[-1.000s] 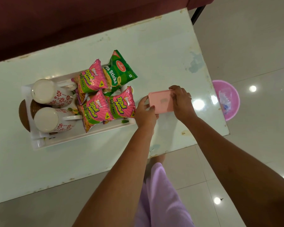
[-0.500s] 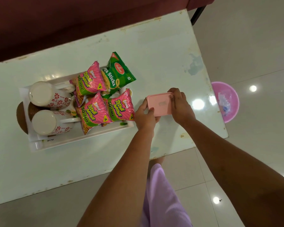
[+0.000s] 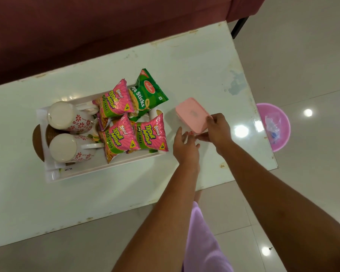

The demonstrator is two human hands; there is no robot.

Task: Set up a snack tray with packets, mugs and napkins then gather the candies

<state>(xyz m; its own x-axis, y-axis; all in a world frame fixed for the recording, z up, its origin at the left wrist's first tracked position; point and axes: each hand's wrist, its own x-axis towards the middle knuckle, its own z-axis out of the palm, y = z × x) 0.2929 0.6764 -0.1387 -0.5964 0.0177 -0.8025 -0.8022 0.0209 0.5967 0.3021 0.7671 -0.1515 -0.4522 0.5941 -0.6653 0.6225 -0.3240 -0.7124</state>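
Pink box: The pink box (image 3: 191, 114) sits on the white table (image 3: 185, 65), at 3 o'clock from the tray (image 3: 106, 169) and just beside it. It looks tipped up a little on our side.
Right hand: Our right hand (image 3: 218, 130) pinches the box at its 4 o'clock corner, with the thumb and fingers squeezed on the edge.
Left hand: Our left hand (image 3: 185, 146) is at 6 o'clock from the box, very near it. Its fingers are loose and spread, and we see nothing held in it.
Tray: Two mugs (image 3: 67, 116) lie at the 9 o'clock end. Three pink packets (image 3: 120, 140) and one green packet (image 3: 147, 93) fill the 3 o'clock end.
Candies: We cannot see any. We think they may be in the box, but the lid hides the inside.
How the box feels: We think it is light, hard plastic. It is smooth, so it may slip on the shiny table.
Where to hold: We think it is best to hold the bottom part still with the left hand and lift the lid by a corner with the right.
Watch out: If the lid pops off fast, little things inside could spill.
Floor: A pink tub (image 3: 279, 138) stands at 3 o'clock, past the table edge.
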